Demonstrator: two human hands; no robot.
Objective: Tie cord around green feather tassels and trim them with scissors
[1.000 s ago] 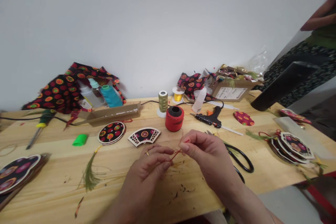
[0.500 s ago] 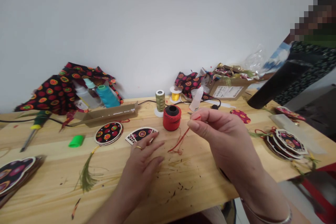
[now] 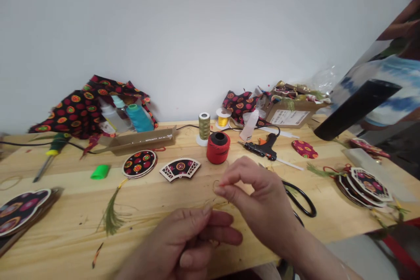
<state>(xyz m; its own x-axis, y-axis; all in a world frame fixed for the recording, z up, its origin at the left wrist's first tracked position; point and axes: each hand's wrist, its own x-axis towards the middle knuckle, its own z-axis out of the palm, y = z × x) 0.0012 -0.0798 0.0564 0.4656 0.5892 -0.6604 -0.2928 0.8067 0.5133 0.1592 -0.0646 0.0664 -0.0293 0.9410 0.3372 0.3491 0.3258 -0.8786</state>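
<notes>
My right hand [image 3: 256,197] is closed in a pinch, with a bit of red cord [image 3: 221,186] showing at its fingertips. Just below and left of it is my left hand [image 3: 193,240], palm turned inward, thumb pressed against the bent index finger. A trace of the cord shows between its fingers; most of it is hidden. Beyond the hands stand a spool of red thread [image 3: 218,148] and a fan-shaped ornament [image 3: 180,169] with patterned fabric and a pale cut-out frame. Black-handled scissors [image 3: 303,201] lie partly behind my right hand.
A glue gun [image 3: 262,148] lies behind my right hand. Left are a round tasselled ornament [image 3: 139,163], a green cap [image 3: 100,172] and a screwdriver [image 3: 50,155]. Stacked ornaments [image 3: 367,186] sit right, near a leaning black tube [image 3: 357,109]. Another person [image 3: 390,78] is at far right.
My right hand has come down and left with the cord, uncovering the glue gun and scissors. My left hand has moved nearer me and curled its fingers. The view has shifted slightly.
</notes>
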